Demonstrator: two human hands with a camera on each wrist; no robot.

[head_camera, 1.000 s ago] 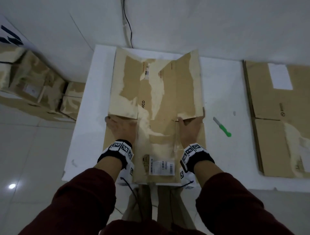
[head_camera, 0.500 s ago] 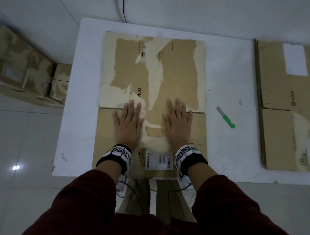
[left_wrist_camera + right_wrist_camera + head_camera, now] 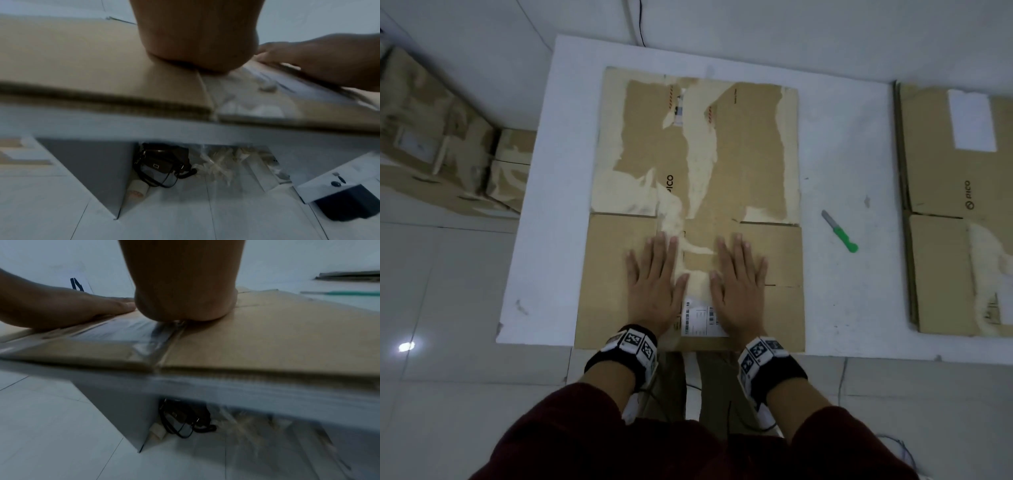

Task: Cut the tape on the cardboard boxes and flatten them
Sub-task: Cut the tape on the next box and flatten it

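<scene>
A flattened cardboard box [image 3: 729,164] with torn tape patches lies on the white table [image 3: 842,137]. Both palms press flat on its near half. My left hand [image 3: 654,274] lies left of a white shipping label [image 3: 700,320], and my right hand [image 3: 739,277] lies right of it, fingers straight and spread. In the left wrist view the heel of my left hand [image 3: 197,40] bears on the cardboard [image 3: 82,61]; in the right wrist view my right hand [image 3: 183,288] does the same on the cardboard [image 3: 267,331]. A green-handled knife [image 3: 840,233] lies on the table to the right, apart from both hands.
Another flattened box [image 3: 955,205] lies at the table's right end. Unflattened cardboard boxes [image 3: 441,137] stand on the floor to the left. Under the table sit a black bag [image 3: 162,164] and crumpled clear plastic [image 3: 224,160]. The box's near edge reaches the table's front edge.
The raised far flaps have been pushed down flat. Both hands slid back toward me along the cardboard and now press the near half on either side of the label.
</scene>
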